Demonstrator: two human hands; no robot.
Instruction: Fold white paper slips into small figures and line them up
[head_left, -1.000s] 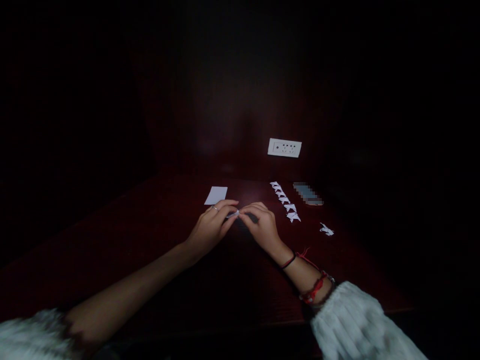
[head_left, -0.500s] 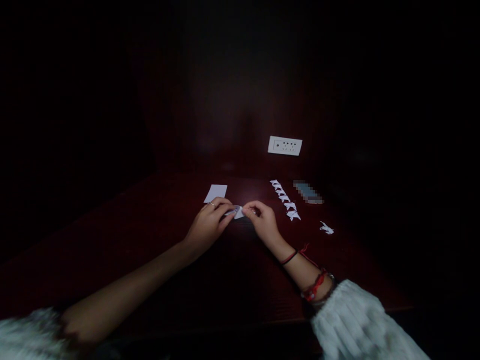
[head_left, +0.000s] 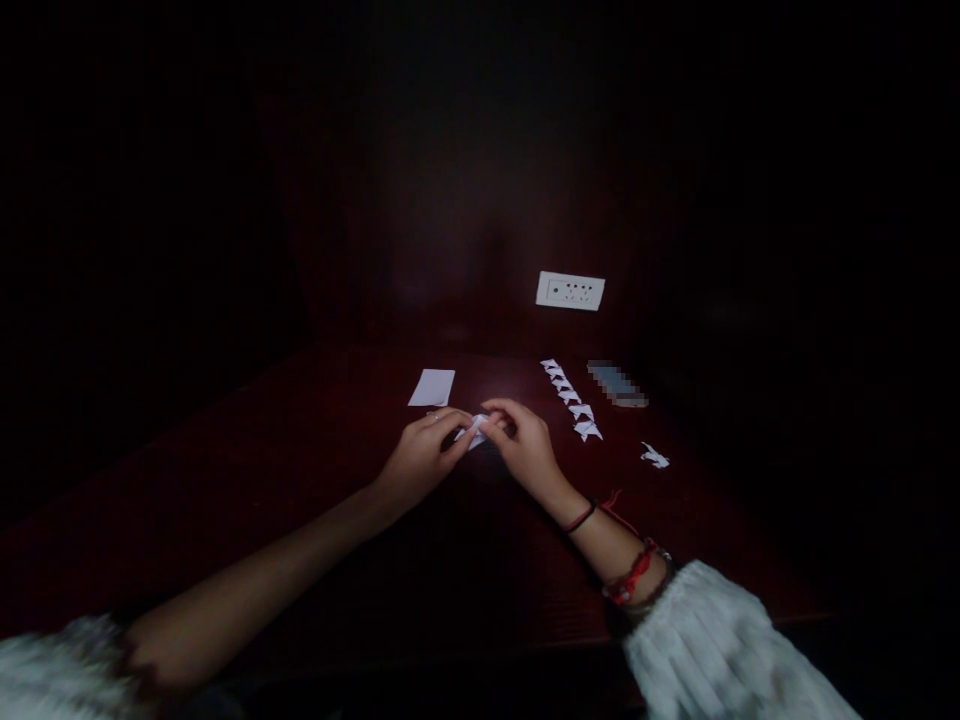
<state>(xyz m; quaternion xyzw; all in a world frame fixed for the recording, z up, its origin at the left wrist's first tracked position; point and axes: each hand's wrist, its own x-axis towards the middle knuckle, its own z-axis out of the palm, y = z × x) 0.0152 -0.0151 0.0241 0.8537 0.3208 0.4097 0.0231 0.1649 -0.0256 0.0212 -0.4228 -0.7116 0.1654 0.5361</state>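
Seen through the head view, two bare hands meet over one dark red table (head_left: 300, 460), working at one small piece of folded white paper (head_left: 478, 428) that sits between their fingertips, low over the tabletop. The left hand (head_left: 421, 447), wearing one ring (head_left: 435, 417), pinches the paper's left side between thumb and fingers; the right hand (head_left: 527, 445) grips its right side the same way, its fingertips partly hidden. Just beyond the left hand lies one pale rectangle of paper (head_left: 433, 387); I can't tell if it is a single sheet or several. To the right runs one slanting row of folded paper pieces (head_left: 571, 397), about six by my count, the far ones crowding together. Beside it lies one phone-shaped slab (head_left: 616, 384), blurred, and nearer the person, one crumpled-looking white paper scrap (head_left: 655, 456). One white socket panel (head_left: 570, 291) is on the wall behind.
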